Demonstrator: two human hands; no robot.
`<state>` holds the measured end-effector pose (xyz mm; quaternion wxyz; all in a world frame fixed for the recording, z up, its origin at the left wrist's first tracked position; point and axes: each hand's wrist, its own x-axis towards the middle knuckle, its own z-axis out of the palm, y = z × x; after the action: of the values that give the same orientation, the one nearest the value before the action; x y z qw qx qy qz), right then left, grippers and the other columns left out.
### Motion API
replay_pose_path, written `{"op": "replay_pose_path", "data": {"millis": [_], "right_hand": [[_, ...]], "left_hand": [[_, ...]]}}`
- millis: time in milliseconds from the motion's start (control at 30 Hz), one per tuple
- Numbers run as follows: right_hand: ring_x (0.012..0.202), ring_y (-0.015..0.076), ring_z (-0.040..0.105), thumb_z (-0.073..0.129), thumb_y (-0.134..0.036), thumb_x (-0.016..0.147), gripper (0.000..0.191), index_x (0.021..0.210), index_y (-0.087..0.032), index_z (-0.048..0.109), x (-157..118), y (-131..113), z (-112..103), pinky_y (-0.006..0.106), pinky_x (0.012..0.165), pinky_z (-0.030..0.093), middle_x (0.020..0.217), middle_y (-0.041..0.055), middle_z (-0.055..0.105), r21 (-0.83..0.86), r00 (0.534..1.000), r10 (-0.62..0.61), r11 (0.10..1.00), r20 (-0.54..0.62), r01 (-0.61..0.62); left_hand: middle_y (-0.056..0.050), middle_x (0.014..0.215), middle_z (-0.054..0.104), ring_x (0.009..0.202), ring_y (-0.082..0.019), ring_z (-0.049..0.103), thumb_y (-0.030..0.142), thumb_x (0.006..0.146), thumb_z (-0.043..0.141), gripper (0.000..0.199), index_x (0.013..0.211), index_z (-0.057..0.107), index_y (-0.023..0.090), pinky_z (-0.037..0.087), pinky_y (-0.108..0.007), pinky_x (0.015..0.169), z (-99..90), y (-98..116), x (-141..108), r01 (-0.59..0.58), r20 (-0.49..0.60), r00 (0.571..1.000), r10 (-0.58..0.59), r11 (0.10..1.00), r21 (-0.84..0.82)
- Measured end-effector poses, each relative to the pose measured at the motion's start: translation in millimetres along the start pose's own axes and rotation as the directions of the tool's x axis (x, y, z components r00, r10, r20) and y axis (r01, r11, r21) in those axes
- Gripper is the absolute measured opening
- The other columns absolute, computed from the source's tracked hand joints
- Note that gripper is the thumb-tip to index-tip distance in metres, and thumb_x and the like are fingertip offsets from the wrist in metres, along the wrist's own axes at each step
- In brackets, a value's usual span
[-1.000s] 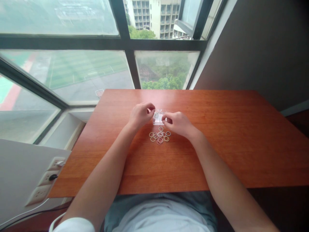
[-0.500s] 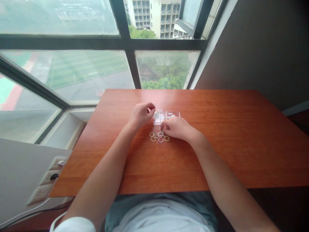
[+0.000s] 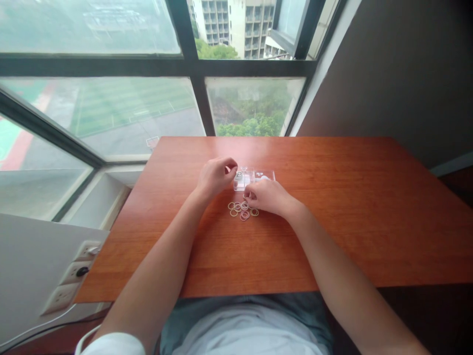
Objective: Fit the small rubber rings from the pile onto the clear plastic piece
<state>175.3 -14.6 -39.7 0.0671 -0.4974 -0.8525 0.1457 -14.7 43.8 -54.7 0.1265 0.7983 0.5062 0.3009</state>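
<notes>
A small clear plastic box (image 3: 242,185) with compartments lies on the table, and a few rings show in its left part. My left hand (image 3: 217,176) is closed, its thumb and fingertips at the box's left edge. In front of the box lies a loose cluster of thin ring-shaped elastic bands (image 3: 234,213), pale yellow, white and pink. My right hand (image 3: 268,195) is bent over between the box and the cluster, thumb and finger pinched on a pale band. That hand hides part of the box's front and the cluster's right side.
The brown wooden table (image 3: 354,212) extends widely to the right. A dark-framed window (image 3: 254,106) stands beyond its far edge. Sockets (image 3: 62,296) with plugs and cables sit on the wall at lower left. A grey wall (image 3: 399,74) rises at the right.
My right hand has shifted slightly left, with its fingertips turned in, close to the box's front edge. The left hand stays where it was.
</notes>
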Motion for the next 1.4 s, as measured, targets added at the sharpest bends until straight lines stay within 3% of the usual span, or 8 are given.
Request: {"op": "replay_pose_path", "data": {"millis": [133,267,500,567,900,1167,1400], "right_hand": [[0.061,0.0111,0.054,0.06,-0.018,0.078,0.012,0.081,-0.019,0.072,2.0,9.7,3.4,0.024,0.059,0.034,0.066,-0.001,0.065,0.275,0.982,-0.033,0.958,-0.188,0.085],[0.054,0.0082,0.046,0.063,-0.022,0.078,0.009,0.081,-0.017,0.069,4.7,18.1,2.7,0.023,0.056,0.034,0.058,-0.0043,0.055,0.525,0.942,0.095,0.846,-0.321,0.094],[0.055,0.0082,0.04,0.066,-0.039,0.076,0.023,0.082,-0.016,0.065,7.5,23.2,1.3,0.023,0.05,0.03,0.065,-0.0028,0.053,0.875,0.938,0.264,0.479,-0.224,0.074],[0.056,0.0081,0.04,0.068,-0.04,0.075,0.024,0.081,-0.016,0.064,7.1,22.1,-0.1,0.023,0.05,0.03,0.066,-0.0025,0.053,0.902,0.942,0.266,0.426,-0.203,0.074],[0.056,0.0077,0.04,0.07,-0.041,0.074,0.026,0.081,-0.017,0.065,7.1,19.4,-1.2,0.023,0.049,0.03,0.067,-0.0024,0.054,0.913,0.947,0.261,0.403,-0.186,0.069],[0.057,0.0084,0.042,0.069,-0.043,0.075,0.027,0.08,-0.017,0.064,8.6,22.9,1.9,0.023,0.051,0.031,0.067,-0.0021,0.054,0.9,0.953,0.237,0.429,-0.191,0.073],[0.059,0.0098,0.045,0.068,-0.045,0.076,0.029,0.081,-0.018,0.063,9.8,25.1,4.4,0.023,0.051,0.032,0.067,-0.0015,0.055,0.87,0.95,0.239,0.49,-0.199,0.059]], "left_hand": [[-0.003,0.081,0.074,0.066,-0.014,0.064,0.023,0.083,0.059,0.014,0.086,0.071,0.019,0.045,-0.024,0.061,-0.6,0.4,0.1,-0.025,0.002,1.0,0.025,1.0,-0.013],[-0.003,0.082,0.073,0.066,-0.014,0.063,0.021,0.082,0.058,0.013,0.086,0.071,0.018,0.046,-0.023,0.061,-0.1,1.9,0.5,-0.07,0.039,0.997,0.073,0.996,-0.054],[-0.004,0.082,0.072,0.066,-0.013,0.062,0.022,0.083,0.058,0.014,0.088,0.07,0.018,0.047,-0.022,0.061,-0.6,6.1,-0.7,-0.102,0.08,0.991,0.109,0.991,-0.09],[-0.004,0.082,0.071,0.065,-0.013,0.062,0.023,0.083,0.058,0.014,0.088,0.07,0.018,0.047,-0.022,0.06,-1.1,7.2,-1.1,-0.105,0.09,0.989,0.113,0.99,-0.096],[-0.004,0.083,0.071,0.066,-0.012,0.062,0.02,0.082,0.059,0.013,0.087,0.071,0.017,0.047,-0.021,0.058,-0.7,8.7,-0.9,-0.113,0.085,0.989,0.124,0.985,-0.127],[-0.003,0.081,0.071,0.066,-0.009,0.062,0.016,0.083,0.058,0.015,0.091,0.07,0.015,0.048,-0.018,0.059,-1.7,26.3,-4.5,-0.124,0.091,0.979,0.183,0.885,-0.448],[-0.003,0.08,0.07,0.069,-0.01,0.062,0.016,0.083,0.057,0.013,0.088,0.069,0.014,0.048,-0.019,0.058,-3.0,31.2,-5.0,-0.081,0.156,0.972,0.175,0.876,-0.475]]}}
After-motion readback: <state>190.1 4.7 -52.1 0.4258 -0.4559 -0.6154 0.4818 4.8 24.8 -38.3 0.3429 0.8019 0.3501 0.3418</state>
